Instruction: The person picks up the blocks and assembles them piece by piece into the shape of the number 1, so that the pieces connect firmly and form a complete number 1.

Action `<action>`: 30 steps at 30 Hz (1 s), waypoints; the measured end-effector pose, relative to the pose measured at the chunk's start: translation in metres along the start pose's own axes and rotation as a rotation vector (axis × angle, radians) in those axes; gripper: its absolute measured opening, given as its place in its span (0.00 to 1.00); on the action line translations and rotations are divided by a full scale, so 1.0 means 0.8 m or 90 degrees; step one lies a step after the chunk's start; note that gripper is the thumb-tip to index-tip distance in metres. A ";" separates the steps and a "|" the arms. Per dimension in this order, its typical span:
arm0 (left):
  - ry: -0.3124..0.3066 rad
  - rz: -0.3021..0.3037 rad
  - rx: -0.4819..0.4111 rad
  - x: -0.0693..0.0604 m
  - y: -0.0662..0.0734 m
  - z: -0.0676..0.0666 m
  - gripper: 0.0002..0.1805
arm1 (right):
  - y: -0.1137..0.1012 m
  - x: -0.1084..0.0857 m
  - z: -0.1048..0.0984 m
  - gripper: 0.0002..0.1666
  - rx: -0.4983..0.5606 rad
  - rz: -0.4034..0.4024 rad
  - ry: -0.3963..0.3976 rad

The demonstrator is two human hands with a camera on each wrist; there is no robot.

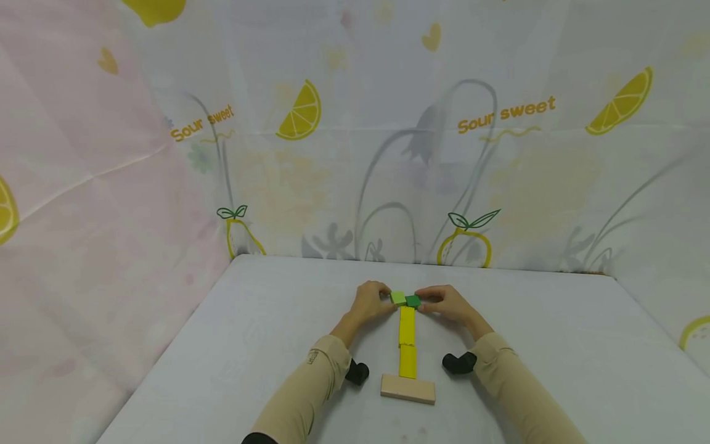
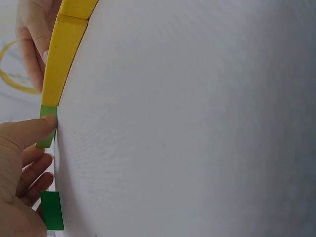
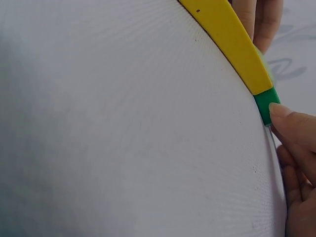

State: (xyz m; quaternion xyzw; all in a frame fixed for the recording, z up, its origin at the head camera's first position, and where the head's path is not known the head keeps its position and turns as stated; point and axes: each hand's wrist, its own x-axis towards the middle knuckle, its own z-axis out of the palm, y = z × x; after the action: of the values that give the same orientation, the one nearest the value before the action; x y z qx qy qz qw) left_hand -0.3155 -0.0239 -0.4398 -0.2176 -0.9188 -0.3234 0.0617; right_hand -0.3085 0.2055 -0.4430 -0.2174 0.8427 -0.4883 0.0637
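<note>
My left hand [image 1: 370,303] pinches a light green block [image 1: 397,298] between thumb and fingers, at the far end of a line of yellow blocks. Beside it, a dark green block [image 1: 413,301] is pinched by my right hand [image 1: 450,303]. The near yellow block [image 1: 407,361] and the far yellow block [image 1: 407,325] lie end to end. In the left wrist view, another dark green block [image 2: 52,211] shows close to the left palm; whether the hand touches it, I cannot tell.
A plain wooden plank [image 1: 407,390] lies crosswise at the near end of the yellow line. All blocks are on a white table [image 1: 249,345]. Behind it hangs a lemon-print cloth [image 1: 355,185], with another cloth side on the left.
</note>
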 end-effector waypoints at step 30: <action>-0.031 -0.031 -0.013 0.003 0.003 0.003 0.19 | 0.001 0.000 -0.001 0.24 0.002 -0.001 -0.002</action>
State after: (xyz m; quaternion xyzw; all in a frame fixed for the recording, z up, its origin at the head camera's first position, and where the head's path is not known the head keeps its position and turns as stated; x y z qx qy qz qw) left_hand -0.3167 -0.0198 -0.4399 -0.2038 -0.9217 -0.3288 0.0293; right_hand -0.3092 0.2067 -0.4436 -0.2188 0.8416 -0.4895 0.0647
